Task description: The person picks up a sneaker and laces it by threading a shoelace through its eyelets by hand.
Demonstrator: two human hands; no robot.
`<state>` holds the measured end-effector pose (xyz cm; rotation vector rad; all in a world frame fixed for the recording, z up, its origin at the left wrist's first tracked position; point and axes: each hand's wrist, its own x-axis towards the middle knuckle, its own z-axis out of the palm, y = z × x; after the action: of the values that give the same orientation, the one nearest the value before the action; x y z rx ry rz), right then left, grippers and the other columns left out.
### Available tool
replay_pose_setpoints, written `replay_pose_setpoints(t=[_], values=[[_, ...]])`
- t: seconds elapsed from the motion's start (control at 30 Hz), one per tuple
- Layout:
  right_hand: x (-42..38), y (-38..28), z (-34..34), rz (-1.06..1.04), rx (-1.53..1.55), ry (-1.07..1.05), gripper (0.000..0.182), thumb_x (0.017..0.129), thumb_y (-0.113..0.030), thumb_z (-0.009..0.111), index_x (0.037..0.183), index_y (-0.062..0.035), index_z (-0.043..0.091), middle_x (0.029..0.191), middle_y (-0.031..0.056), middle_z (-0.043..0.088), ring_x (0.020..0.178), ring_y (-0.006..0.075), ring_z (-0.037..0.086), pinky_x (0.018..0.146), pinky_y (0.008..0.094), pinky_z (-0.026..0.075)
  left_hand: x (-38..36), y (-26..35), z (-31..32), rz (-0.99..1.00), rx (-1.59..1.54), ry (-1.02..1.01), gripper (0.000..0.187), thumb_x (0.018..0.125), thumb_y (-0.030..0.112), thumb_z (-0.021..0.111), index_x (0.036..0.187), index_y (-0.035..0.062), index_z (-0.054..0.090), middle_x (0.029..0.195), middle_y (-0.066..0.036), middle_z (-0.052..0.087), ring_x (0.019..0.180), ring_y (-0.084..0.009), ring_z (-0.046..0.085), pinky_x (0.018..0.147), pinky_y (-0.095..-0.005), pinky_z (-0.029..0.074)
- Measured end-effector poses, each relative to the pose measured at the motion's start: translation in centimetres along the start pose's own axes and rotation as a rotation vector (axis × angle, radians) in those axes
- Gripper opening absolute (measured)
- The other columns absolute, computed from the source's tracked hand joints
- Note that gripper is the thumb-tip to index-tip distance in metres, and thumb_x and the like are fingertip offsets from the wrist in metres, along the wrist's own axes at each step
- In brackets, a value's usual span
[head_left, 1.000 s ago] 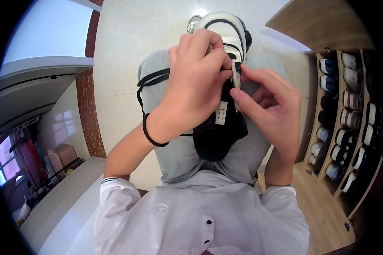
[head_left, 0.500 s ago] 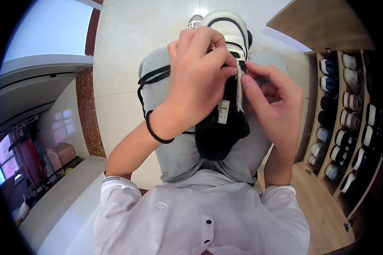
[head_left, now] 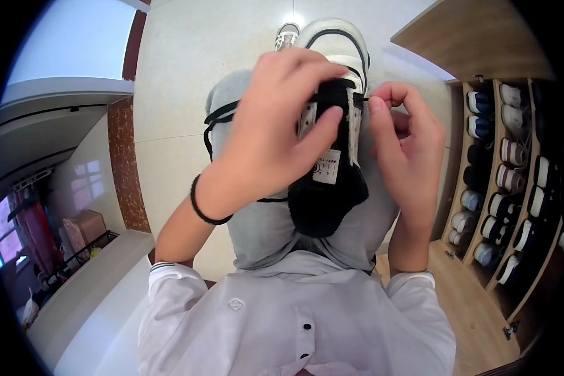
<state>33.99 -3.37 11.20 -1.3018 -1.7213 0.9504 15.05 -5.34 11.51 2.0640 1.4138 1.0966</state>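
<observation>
A white and black shoe lies across my lap, toe pointing away. Its black fuzzy tongue is folded out toward me, with a printed white label on it. Over the left side of the shoe, my left hand has its thumb and fingers apart; whether the fingertips touch the shoe is hard to tell. At the right row of eyelets, my right hand pinches a black shoelace between thumb and forefinger. More black lace loops over my left knee.
Another shoe stands on the tiled floor beyond my knees. To the right, an open wooden shoe cabinet holds several pairs, its lower door folded down beside me. A ledge runs along the left.
My left hand has let go at the right eyelets and moved left, its fingers opening. My right hand has shifted slightly right, drawing out a short length of lace.
</observation>
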Motion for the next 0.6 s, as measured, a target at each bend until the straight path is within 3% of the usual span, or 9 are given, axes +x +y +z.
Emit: replay_pose_setpoints(t=[0.17,0.23,0.27,0.3,0.37,0.4,0.47,0.5,0.6], values=[[-0.7,0.0,-1.0,0.141,0.234,0.05,0.014,0.102,-0.012,0.055,0.108,0.0012,0.056,0.089,0.0121,0.07,0.053,0.013,0.061,0.046,0.023,0.044,-0.6,-1.3,-4.4,-0.109,-0.033,0.081,0.023,0.094,0.005,0.06,0.114,-0.0015,0.067,0.122,-0.011,0.064,0.111,-0.02,0.059,0.098,-0.0321,0.044],[-0.6,0.3,-2.0,0.192,0.585,0.1,0.022,0.107,-0.019,0.044,0.116,0.0002,0.049,0.1,0.0198,0.071,0.054,0.0175,0.065,0.041,0.0225,0.045,-1.6,-2.4,-5.5,-0.203,-0.094,0.098,0.021,0.099,0.007,0.054,0.114,-0.0014,0.067,0.12,-0.008,0.065,0.11,-0.0165,0.059,0.1,-0.032,0.043],[-0.4,1.8,-3.5,0.136,0.649,0.022,0.024,0.109,-0.021,0.037,0.119,-0.0011,0.046,0.114,0.0271,0.068,0.058,0.021,0.069,0.037,0.0236,0.047,-2.1,-3.3,-5.9,-0.267,-0.148,0.114,0.021,0.1,0.007,0.054,0.114,-0.0015,0.067,0.119,-0.007,0.066,0.11,-0.0153,0.059,0.1,-0.031,0.043],[-0.4,2.4,-4.1,0.135,0.649,0.021,0.024,0.109,-0.021,0.037,0.119,-0.0011,0.046,0.114,0.0271,0.068,0.058,0.021,0.069,0.037,0.0236,0.047,-2.6,-3.9,-6.0,-0.331,-0.203,0.13,0.02,0.1,0.006,0.054,0.114,-0.0016,0.067,0.117,-0.006,0.066,0.109,-0.0141,0.059,0.099,-0.03,0.043],[-0.4,3.5,-5.1,0.197,0.761,0.201,0.024,0.109,-0.022,0.037,0.114,-0.0021,0.048,0.107,0.0186,0.068,0.054,0.0151,0.061,0.04,0.0226,0.042,-3.6,-4.7,-5.7,-0.374,-0.199,0.149,0.02,0.101,0.006,0.054,0.115,-0.0018,0.066,0.114,-0.004,0.067,0.109,-0.0115,0.059,0.096,-0.0271,0.044],[-0.5,5.1,-5.9,0.197,0.759,0.199,0.024,0.109,-0.022,0.037,0.114,-0.0021,0.048,0.107,0.0186,0.068,0.054,0.0151,0.061,0.04,0.0226,0.042,-4.2,-5.2,-5.4,-0.418,-0.229,0.143,0.02,0.102,0.007,0.054,0.115,-0.0015,0.066,0.114,-0.004,0.066,0.107,-0.0103,0.059,0.095,-0.0255,0.045],[-0.8,9.5,-7.9,0.162,1.177,0.19,0.022,0.11,-0.021,0.037,0.111,-0.0027,0.05,0.089,0.0065,0.059,0.05,0.0099,0.045,0.046,0.0223,0.036,-5.0,-5.7,-4.9,-0.465,-0.259,0.139,0.02,0.102,0.007,0.054,0.116,-0.0011,0.066,0.115,-0.003,0.066,0.106,-0.0091,0.058,0.093,-0.024,0.045],[-1.0,11.1,-8.8,0.163,1.176,0.188,0.022,0.11,-0.021,0.037,0.111,-0.0027,0.05,0.089,0.0065,0.059,0.05,0.0099,0.045,0.046,0.0223,0.036,-5.2,-5.8,-4.7,-0.442,-0.222,0.152,0.02,0.103,0.008,0.054,0.117,-0.0005,0.066,0.116,-0.002,0.065,0.1,-0.0074,0.057,0.088,-0.0224,0.044],[-1.7,15.1,-10.7,0.191,1.41,0.152,0.02,0.11,-0.019,0.038,0.108,-0.0036,0.051,0.077,0.0004,0.042,0.052,0.0091,0.03,0.051,0.0232,0.03,-5.6,-5.9,-4.2,-0.397,-0.148,0.181,0.021,0.103,0.011,0.056,0.118,0.0007,0.066,0.119,0.0,0.063,0.089,-0.0041,0.053,0.079,-0.0192,0.042]])
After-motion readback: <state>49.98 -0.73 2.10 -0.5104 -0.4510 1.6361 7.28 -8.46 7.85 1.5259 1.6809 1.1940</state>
